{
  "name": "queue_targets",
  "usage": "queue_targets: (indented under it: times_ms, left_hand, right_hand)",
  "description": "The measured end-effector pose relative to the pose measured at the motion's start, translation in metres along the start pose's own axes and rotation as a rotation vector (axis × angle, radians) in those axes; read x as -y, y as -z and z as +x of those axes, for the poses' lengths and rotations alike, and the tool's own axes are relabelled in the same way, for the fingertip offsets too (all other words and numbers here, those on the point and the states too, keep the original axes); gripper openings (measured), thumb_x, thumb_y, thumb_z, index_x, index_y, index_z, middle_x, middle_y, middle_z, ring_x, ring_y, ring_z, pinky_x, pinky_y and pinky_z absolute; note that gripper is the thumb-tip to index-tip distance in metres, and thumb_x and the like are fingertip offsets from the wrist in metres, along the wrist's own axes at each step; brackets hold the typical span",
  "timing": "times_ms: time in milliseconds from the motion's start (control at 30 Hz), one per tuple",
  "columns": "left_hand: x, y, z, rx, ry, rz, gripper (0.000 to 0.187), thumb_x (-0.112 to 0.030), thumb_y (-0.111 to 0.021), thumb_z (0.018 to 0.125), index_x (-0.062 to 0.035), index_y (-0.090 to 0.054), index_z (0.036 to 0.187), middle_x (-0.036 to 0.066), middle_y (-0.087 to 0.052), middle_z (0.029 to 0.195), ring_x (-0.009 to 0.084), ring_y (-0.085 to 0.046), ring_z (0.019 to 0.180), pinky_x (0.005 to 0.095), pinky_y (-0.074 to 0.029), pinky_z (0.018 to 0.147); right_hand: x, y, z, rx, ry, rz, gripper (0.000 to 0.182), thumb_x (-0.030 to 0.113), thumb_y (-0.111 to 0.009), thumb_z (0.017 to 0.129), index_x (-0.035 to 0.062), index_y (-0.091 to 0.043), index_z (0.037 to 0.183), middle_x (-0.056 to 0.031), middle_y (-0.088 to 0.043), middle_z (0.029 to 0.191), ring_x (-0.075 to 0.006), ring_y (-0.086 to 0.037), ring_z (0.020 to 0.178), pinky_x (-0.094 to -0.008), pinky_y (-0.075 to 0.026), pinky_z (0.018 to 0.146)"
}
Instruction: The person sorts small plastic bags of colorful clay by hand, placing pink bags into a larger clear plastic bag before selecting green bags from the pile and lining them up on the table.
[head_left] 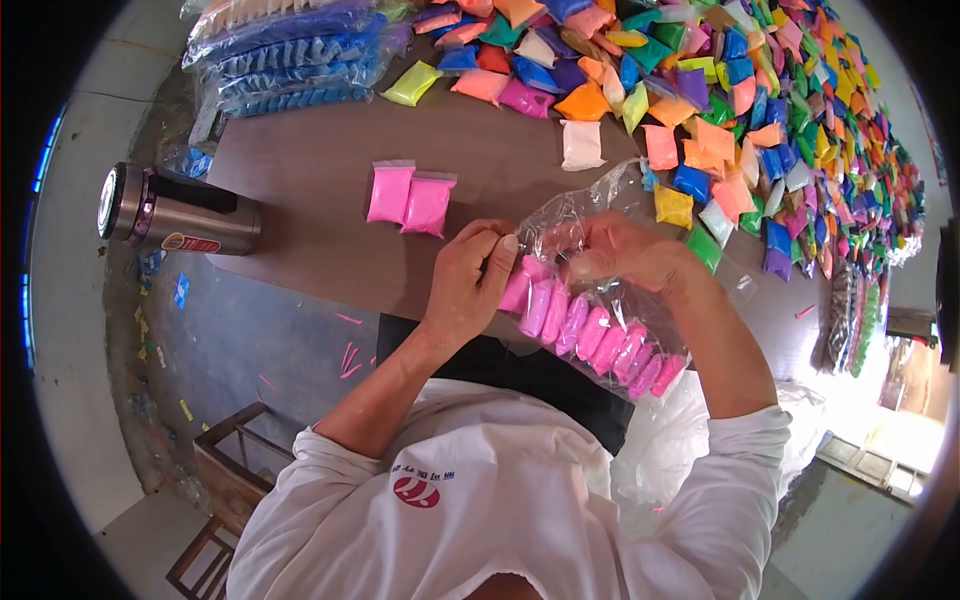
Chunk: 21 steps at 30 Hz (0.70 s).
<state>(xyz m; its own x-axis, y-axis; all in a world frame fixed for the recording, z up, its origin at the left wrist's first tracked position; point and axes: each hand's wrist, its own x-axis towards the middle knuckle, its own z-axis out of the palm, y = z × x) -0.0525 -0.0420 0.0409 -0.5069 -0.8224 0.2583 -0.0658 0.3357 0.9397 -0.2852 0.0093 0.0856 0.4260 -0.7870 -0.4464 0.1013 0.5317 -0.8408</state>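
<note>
Both hands' fingers pinched, left hand [470,285] and right hand [625,250], apparently on the clear bag [600,335] of pink packets.

A clear plastic bag [600,300] sits at frame centre between the left hand [470,280] and right hand [625,250], a row of packets [590,335] inside it; two packets [410,198] lie on the table [310,150] to their upper left; a steel flask [175,213] lies at the left; bagged bundles [290,55] lie at the upper left; a heap of loose packets [720,90] fills the upper right.
</note>
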Motion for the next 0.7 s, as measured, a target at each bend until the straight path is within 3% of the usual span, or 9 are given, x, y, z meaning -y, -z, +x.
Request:
queue_targets:
  times_ms: [200,400,500,600,700]
  left_hand:
    - [0.001,-0.001,0.001,-0.011,-0.048,0.023,0.026,-0.015,-0.057,0.100,0.0053,-0.060,0.083,0.016,-0.065,0.093,0.0239,-0.057,0.068,0.0335,-0.045,0.061]
    - [0.002,-0.002,0.001,-0.014,-0.034,0.033,0.026,-0.015,-0.057,0.100,0.0051,-0.059,0.083,0.016,-0.065,0.093,0.0237,-0.056,0.067,0.0334,-0.045,0.061]
    - [0.001,-0.001,0.000,-0.009,-0.020,0.033,0.025,-0.014,-0.058,0.099,0.0052,-0.059,0.083,0.015,-0.065,0.094,0.0226,-0.056,0.067,0.0331,-0.045,0.061]
    - [0.001,-0.002,0.000,-0.005,-0.036,0.031,0.025,-0.014,-0.059,0.099,0.0053,-0.059,0.083,0.014,-0.065,0.095,0.0215,-0.056,0.067,0.0327,-0.045,0.061]
    - [0.001,-0.002,0.001,-0.004,-0.030,0.029,0.024,-0.013,-0.059,0.099,0.0053,-0.060,0.084,0.014,-0.065,0.095,0.0210,-0.056,0.068,0.0323,-0.045,0.062]
  right_hand:
    - [0.007,0.000,0.000,0.060,-0.079,-0.011,0.073,0.037,-0.083,0.081,-0.0033,-0.054,0.135,-0.0061,-0.065,0.116,-0.0113,-0.061,0.094,-0.0290,-0.051,0.081]
    - [0.003,-0.009,0.001,0.035,0.023,0.037,0.071,0.038,-0.083,0.080,-0.0030,-0.056,0.132,-0.0066,-0.067,0.111,-0.0125,-0.062,0.094,-0.0302,-0.051,0.083]
    - [0.001,-0.001,0.003,-0.011,-0.027,0.006,0.077,0.043,-0.089,0.071,-0.0027,-0.059,0.126,-0.0102,-0.065,0.118,-0.0176,-0.067,0.092,-0.0325,-0.053,0.085]
    - [0.004,-0.005,-0.001,-0.050,0.050,-0.033,0.062,0.041,-0.082,0.082,-0.0014,-0.061,0.121,-0.0051,-0.068,0.104,-0.0123,-0.063,0.090,-0.0288,-0.050,0.083]
    - [0.011,-0.007,-0.003,-0.021,0.020,-0.081,0.062,0.043,-0.080,0.083,-0.0012,-0.061,0.122,-0.0047,-0.067,0.097,-0.0120,-0.063,0.086,-0.0275,-0.049,0.078]
